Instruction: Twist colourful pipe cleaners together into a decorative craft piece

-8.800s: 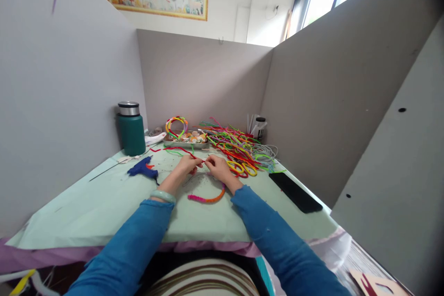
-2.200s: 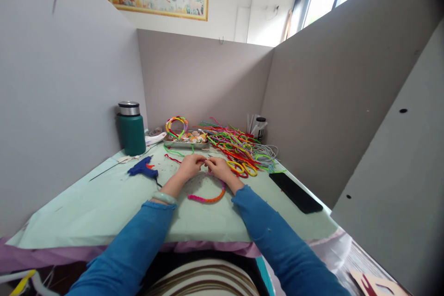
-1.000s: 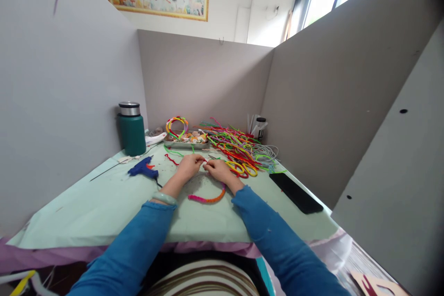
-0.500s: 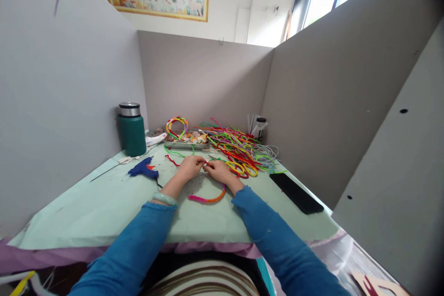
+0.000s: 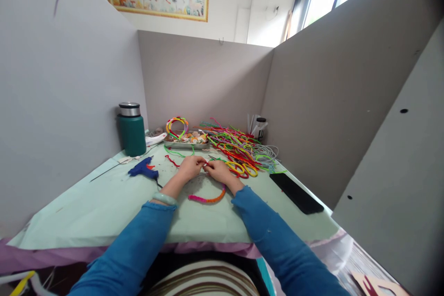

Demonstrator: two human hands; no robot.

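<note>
Close together over the middle of the table, my left hand (image 5: 192, 167) and my right hand (image 5: 218, 169) meet at the fingertips. Both are closed in a pinch on a red bit of pipe cleaner, mostly hidden by the fingers. Below them curves a pink and orange pipe-cleaner band (image 5: 207, 201); its upper right end runs up behind my right hand. Just right of that hand lie scissors with yellow handles (image 5: 250, 169). A short red pipe cleaner (image 5: 171, 161) lies left of my left hand, with green pieces (image 5: 177, 152) behind it.
A blue glue gun (image 5: 143, 168) lies at left, before a green bottle (image 5: 132, 134). At the back stand a metal tray (image 5: 187, 145) of small decorations, a multicoloured ring (image 5: 176, 127) and a pile of pipe cleaners (image 5: 232, 141). A black phone-like slab (image 5: 296, 193) lies right.
</note>
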